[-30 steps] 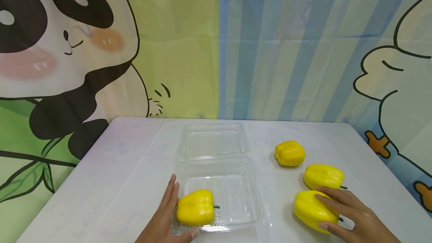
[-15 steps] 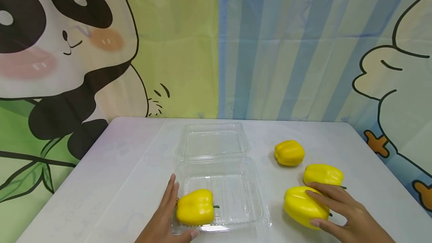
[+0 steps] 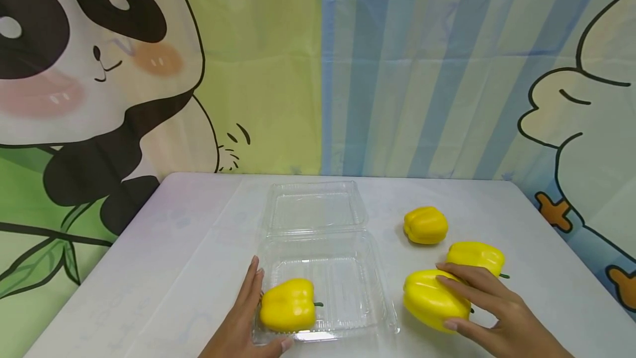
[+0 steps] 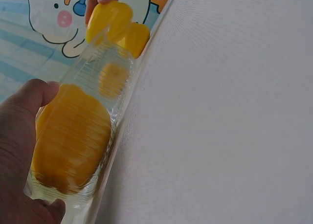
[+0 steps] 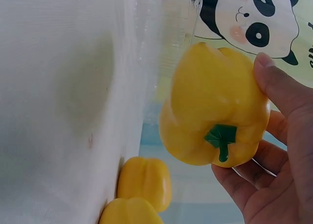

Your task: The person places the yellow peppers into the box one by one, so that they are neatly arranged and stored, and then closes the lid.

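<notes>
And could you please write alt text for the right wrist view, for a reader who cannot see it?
The right hand holds a yellow bell pepper with a green stem, clear of the white tabletop that fills the left side. Two more yellow peppers show at the bottom, and a panda drawing is at the top right.
</notes>
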Demonstrator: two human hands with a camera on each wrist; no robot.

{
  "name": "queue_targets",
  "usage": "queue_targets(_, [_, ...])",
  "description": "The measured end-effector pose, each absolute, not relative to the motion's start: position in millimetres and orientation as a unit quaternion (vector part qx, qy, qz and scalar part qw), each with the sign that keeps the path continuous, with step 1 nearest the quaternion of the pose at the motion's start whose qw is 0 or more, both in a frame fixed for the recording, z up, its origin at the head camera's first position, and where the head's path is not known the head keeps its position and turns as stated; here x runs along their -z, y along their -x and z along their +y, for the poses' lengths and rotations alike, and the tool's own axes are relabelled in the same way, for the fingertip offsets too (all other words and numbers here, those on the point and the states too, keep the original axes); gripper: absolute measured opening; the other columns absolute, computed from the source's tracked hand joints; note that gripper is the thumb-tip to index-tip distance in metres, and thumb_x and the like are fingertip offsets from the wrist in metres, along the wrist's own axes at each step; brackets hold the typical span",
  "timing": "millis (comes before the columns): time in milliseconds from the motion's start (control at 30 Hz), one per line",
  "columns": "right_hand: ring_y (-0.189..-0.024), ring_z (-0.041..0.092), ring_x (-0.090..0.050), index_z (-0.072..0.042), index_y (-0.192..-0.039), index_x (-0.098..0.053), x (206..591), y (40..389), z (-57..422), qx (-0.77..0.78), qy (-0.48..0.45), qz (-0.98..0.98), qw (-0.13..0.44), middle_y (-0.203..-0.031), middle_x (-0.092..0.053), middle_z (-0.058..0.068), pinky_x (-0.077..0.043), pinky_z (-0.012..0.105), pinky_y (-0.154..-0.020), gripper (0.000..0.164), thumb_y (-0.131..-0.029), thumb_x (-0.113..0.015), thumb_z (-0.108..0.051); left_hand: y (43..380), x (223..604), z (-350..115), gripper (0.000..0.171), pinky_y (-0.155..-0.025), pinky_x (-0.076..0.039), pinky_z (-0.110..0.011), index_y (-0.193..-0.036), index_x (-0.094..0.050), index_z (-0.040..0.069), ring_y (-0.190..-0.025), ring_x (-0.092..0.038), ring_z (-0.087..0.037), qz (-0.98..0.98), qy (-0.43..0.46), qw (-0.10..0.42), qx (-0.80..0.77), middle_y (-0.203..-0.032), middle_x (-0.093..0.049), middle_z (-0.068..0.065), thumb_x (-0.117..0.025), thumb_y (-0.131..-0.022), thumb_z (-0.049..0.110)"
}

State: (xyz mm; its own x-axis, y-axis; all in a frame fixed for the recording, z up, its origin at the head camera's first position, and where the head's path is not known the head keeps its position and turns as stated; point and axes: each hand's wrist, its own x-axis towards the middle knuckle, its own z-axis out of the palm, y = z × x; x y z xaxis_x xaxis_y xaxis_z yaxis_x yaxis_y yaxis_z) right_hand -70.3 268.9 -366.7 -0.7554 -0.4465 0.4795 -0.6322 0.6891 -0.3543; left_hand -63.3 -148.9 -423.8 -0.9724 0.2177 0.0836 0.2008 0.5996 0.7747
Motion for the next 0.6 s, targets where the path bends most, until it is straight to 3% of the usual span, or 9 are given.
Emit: queue_targets(600, [-0.124,0.006,-0.043,-0.015,-0.135,-0.059,355.1,72.7,249.6,-0.264,-0.348,-0.882,0.174,-0.138,-0.051,0.0,-0.028,0.009,-0.104,0.07,-0.071,-0.086,-0.019,64.8,427.4,-149.7,0.117,-0.098,-0.037,-0.064,-0.15,-0.017,-0.011,-0.14,-0.021,-0.044,0.895,-0.137,-0.013,-0.424,-0.163,0.005,-0.007,-0.081,-0.073,0.05])
